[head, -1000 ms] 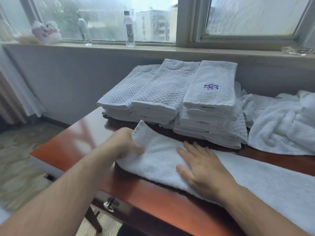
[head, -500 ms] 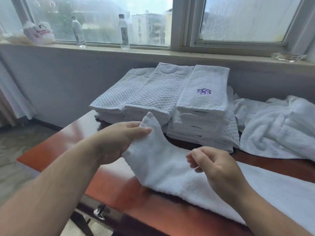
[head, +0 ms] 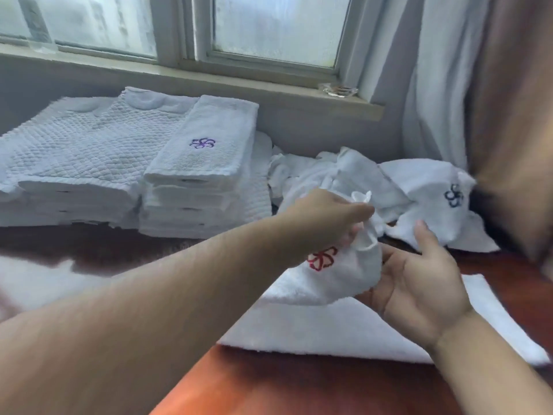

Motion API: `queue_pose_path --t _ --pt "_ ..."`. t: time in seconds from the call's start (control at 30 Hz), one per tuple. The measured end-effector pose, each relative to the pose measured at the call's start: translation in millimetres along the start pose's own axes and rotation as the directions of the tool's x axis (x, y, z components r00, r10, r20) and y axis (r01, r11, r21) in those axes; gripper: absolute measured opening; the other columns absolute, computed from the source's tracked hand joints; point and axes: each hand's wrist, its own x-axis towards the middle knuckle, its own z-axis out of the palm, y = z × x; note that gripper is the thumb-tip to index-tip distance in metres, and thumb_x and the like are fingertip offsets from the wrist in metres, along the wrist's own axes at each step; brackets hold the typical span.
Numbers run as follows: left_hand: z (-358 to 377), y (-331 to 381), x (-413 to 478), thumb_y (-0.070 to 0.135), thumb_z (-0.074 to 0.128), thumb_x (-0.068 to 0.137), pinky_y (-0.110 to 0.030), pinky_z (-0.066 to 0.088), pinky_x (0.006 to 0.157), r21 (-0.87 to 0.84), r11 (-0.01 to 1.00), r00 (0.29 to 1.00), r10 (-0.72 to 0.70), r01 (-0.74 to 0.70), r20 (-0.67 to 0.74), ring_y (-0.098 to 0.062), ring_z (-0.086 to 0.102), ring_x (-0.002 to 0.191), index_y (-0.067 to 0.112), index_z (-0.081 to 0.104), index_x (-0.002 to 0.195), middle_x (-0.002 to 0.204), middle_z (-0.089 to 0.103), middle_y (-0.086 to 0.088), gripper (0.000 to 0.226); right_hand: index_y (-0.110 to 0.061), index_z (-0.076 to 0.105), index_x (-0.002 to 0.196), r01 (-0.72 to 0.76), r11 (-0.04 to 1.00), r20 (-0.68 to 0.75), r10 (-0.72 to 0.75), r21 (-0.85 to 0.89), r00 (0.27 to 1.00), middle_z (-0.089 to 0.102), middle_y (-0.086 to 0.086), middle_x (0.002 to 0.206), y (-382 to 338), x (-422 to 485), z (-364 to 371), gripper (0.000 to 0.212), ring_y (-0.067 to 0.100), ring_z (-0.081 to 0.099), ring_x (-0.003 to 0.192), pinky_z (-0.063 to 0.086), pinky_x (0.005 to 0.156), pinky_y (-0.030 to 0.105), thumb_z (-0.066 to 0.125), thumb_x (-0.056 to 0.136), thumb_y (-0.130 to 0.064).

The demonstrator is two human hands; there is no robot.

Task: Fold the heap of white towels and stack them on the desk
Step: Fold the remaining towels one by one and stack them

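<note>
The left fingers [head: 359,212] are curled tight, pinching a bunched corner of the towel [head: 344,283], and a small tuft of cloth sticks up above the knuckles. The left hand [head: 330,217] is turned back-up. Its bare forearm reaches in from the lower left, crosses the view on a diagonal and is raised off the surface [head: 299,390].

The right fingers [head: 392,257] lie loose and slightly spread, holding nothing. They touch the near edge of the raised fold, and their tips are partly hidden behind the cloth. The right hand [head: 419,283] is palm-up just right of the left hand, thumb pointing up and away, with the wrist coming in from the lower right.

The lifted end of the towel shows a red flower emblem [head: 322,259] and hangs between the two hands. The rest of it lies flat along the red-brown surface below them.

Just behind the hands sits the heap [head: 338,175] of crumpled white towels. One of these, at the right, shows a dark blue emblem [head: 453,195]. Left of the heap stands a stack [head: 191,205] of folded towels whose top one bears a purple emblem. Further left are the quilted stacks [head: 74,151], against the wall under the sill [head: 269,85]. A glass dish [head: 338,90] rests on the sill, and curtains [head: 443,85] hang at the right.
</note>
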Motion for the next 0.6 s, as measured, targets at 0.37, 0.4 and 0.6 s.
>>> queue_pose_path --t 0.37,0.4,0.6 --pt "16 -69 -11 0.037 0.042 0.104 -0.019 0.029 0.1 0.641 0.735 0.97 0.237 -0.221 0.063 -0.008 0.037 0.131 0.037 0.046 0.145 0.138 0.053 0.017 0.042 -0.006 0.074 0.116 -0.208 0.89 -0.344 0.062 -0.406 0.937 0.074 0.018 0.113 -13 4 -67 0.051 0.034 0.073 0.101 0.059 0.082 0.043 0.061 0.091 -0.048" --pt "14 -71 -12 0.037 0.042 0.104 -0.022 0.028 0.104 0.675 0.706 0.97 0.237 -0.212 0.056 -0.009 0.035 0.133 0.038 0.045 0.146 0.14 0.051 0.017 0.043 -0.003 0.073 0.113 -0.216 0.861 -0.379 0.029 -0.46 0.925 0.075 0.018 0.108 -14 8 -68 0.048 0.035 0.073 0.099 0.059 0.087 0.046 0.066 0.091 -0.045" --pt "19 -72 -17 0.049 0.038 0.1 -0.029 0.021 0.115 0.801 0.556 0.961 0.266 -0.22 0.079 -0.007 0.023 0.141 0.043 0.033 0.152 0.152 0.037 0.023 0.053 -0.011 0.076 0.086 -0.201 0.615 -0.401 -0.204 -0.762 0.893 0.077 0.012 0.088 -19 4 -71 0.019 0.031 0.075 0.08 0.06 0.078 0.048 0.067 0.096 -0.025"
